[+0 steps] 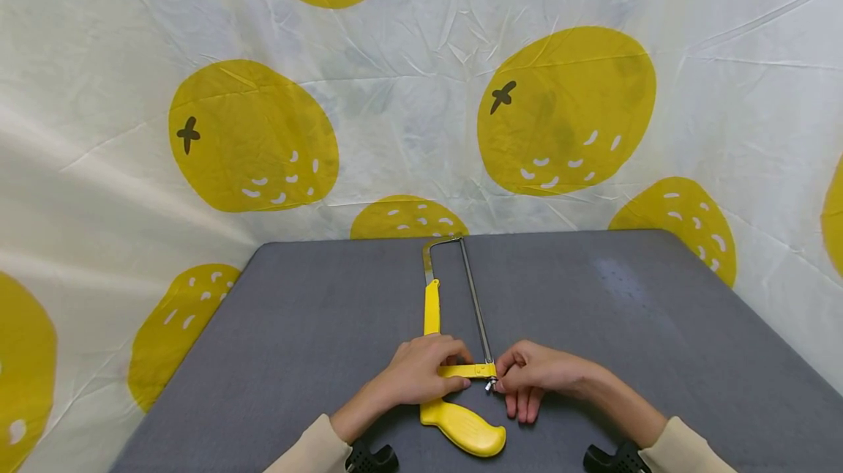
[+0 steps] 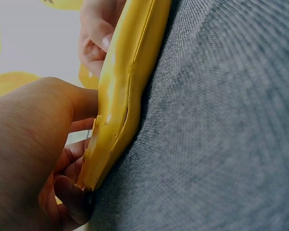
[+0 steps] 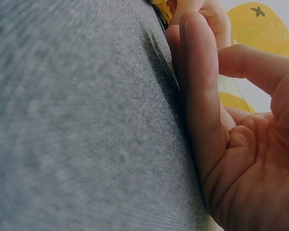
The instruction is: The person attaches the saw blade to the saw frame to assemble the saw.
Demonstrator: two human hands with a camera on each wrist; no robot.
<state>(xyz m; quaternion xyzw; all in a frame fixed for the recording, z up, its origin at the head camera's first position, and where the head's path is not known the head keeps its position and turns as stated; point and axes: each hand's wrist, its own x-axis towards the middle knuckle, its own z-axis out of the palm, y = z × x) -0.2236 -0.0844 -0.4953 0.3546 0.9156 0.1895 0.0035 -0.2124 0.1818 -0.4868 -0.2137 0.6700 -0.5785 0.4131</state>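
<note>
A hacksaw with a yellow handle [image 1: 464, 429] lies on the grey table, its metal frame end pointing to the far edge and its blade [image 1: 476, 304] on the right side. My left hand [image 1: 424, 370] grips the yellow frame near the handle, thumb and fingers about the short crosspiece [image 1: 469, 371]. At the crosspiece's outer end sits a small metal wing nut [image 1: 490, 385]. My right hand [image 1: 543, 370] pinches there with thumb and index finger, other fingers lowered to the table. The left wrist view shows the handle [image 2: 120, 96] close up; in the right wrist view fingers hide the nut.
The grey cloth-covered table [image 1: 316, 312] extends to both sides of the saw. Behind it hangs a white curtain [image 1: 408, 129] printed with yellow fruit shapes. Black wrist devices [image 1: 372, 456] are worn under both forearms.
</note>
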